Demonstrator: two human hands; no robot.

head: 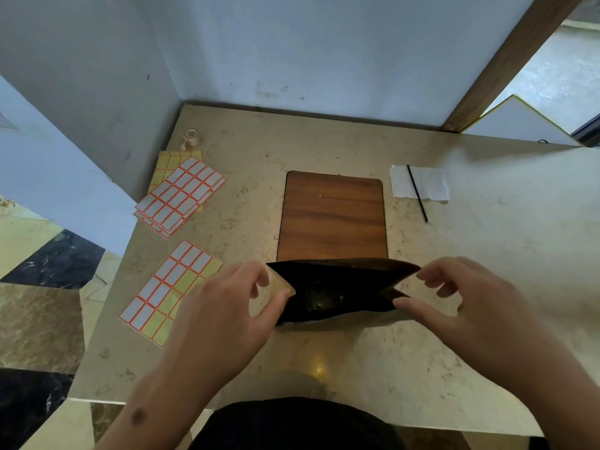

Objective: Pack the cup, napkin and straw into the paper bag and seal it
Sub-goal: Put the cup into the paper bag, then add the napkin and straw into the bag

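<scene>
Pale marbled stone forms the surface (pixel 324 368), set into a corner of whitish walls. Both hands work at the mouth of the paper bag (pixel 341 287), which stands between them: the left hand (pixel 227 306) pinches the bag's left edge between thumb and fingers, and the right hand (pixel 454 303) pinches the right edge likewise, spreading the opening wide. Down in the dark interior sits a round shape that looks like the cup (pixel 324 298), so that first item seems already packed. The napkin (pixel 420 183) lies well beyond the right hand, with the straw (pixel 417 193) resting across it; neither is in the bag yet. Label sheets (pixel 170 292) lie just beside the left hand, with more sheets (pixel 181 193) farther off beyond it, likely meant for sealing. Napkin, straw and closure remain to be done.
</scene>
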